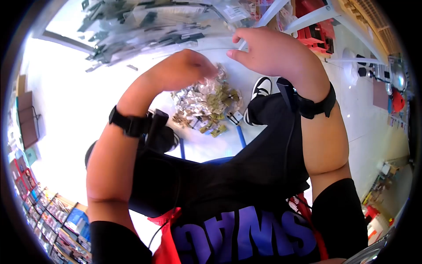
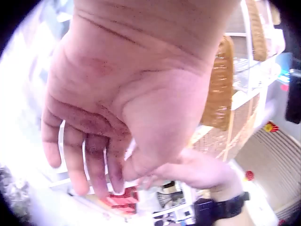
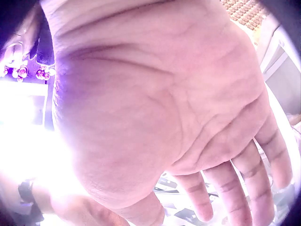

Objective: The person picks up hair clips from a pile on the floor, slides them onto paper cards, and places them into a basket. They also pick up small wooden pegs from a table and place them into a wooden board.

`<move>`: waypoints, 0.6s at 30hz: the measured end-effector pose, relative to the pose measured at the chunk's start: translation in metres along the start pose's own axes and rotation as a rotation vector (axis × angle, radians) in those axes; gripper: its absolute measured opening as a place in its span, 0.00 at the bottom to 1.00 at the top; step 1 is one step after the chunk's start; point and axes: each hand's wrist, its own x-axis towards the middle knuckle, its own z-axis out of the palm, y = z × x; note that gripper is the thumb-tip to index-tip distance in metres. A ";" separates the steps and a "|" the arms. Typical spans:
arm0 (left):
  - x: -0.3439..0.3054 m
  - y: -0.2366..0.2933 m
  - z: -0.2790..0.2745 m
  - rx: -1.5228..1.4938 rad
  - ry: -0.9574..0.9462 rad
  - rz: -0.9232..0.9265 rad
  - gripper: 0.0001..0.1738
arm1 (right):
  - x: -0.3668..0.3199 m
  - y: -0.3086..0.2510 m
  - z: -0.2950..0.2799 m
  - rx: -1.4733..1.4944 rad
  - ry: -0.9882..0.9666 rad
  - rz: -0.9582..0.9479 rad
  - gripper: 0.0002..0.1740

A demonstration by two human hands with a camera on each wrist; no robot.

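My left hand (image 1: 187,70) is raised over the floor, blurred in the head view. In the left wrist view its fingers (image 2: 75,155) hang relaxed and apart, with nothing in the palm. My right hand (image 1: 272,50) is to its right, thumb and fingers pointing toward the left hand with a gap between. The right wrist view shows a bare palm and loosely spread fingers (image 3: 230,193). Nearest beyond both hands lie many flat dark green and grey pieces (image 1: 145,31), smeared by motion, on a pale surface.
Below the hands, a heap of crumpled whitish, gold and olive pieces (image 1: 206,103) lies on the floor beside a black-and-white shoe (image 1: 261,88). A white metal frame (image 1: 312,20) stands at upper right, with red boxes (image 1: 314,37) behind it. Stocked racks (image 1: 52,215) are at lower left.
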 end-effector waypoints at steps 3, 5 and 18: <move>-0.051 0.112 0.018 -0.220 -0.227 0.256 0.09 | -0.006 0.002 -0.004 -0.007 0.076 -0.055 0.24; -0.086 0.166 0.039 -0.360 -0.259 0.640 0.06 | -0.004 -0.010 -0.010 -0.107 0.021 -0.013 0.24; -0.121 0.237 0.139 -1.067 0.512 1.426 0.13 | 0.001 -0.030 -0.023 0.015 -0.128 0.081 0.23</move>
